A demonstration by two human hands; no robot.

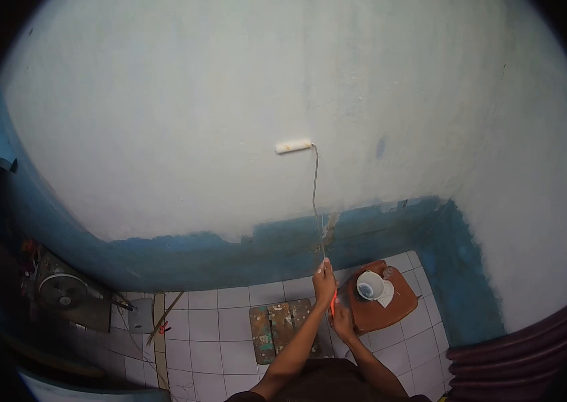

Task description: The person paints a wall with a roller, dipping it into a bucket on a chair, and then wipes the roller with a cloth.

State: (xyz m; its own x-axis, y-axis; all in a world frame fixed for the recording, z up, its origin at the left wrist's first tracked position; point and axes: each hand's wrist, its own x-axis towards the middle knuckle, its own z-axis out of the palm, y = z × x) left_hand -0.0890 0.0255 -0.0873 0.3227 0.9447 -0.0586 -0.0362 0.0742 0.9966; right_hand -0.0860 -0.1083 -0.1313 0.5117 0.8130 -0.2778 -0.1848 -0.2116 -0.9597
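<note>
Wall [183, 134] behind, fingers [324, 267] around roller handle [334, 303].

Dim, with dark curved edges.

Two hands hold a long-framed paint roller [293, 147] up at a wall [216, 107] that is pale above and blue below.
The left hand [325, 283] grips higher, near the metal rod [315, 187], and the right hand [342, 323] lower on the orange handle [334, 301]; the roller's pale sleeve lies nearly level in front of the pale area. To the right, a white bucket [370, 286] sits on a brown chair [380, 315]; a paint-spattered wooden stool [280, 328] stands left of the hands on the tiled floor [220, 335], and a purple curtain [524, 345] hangs at lower right.
</note>
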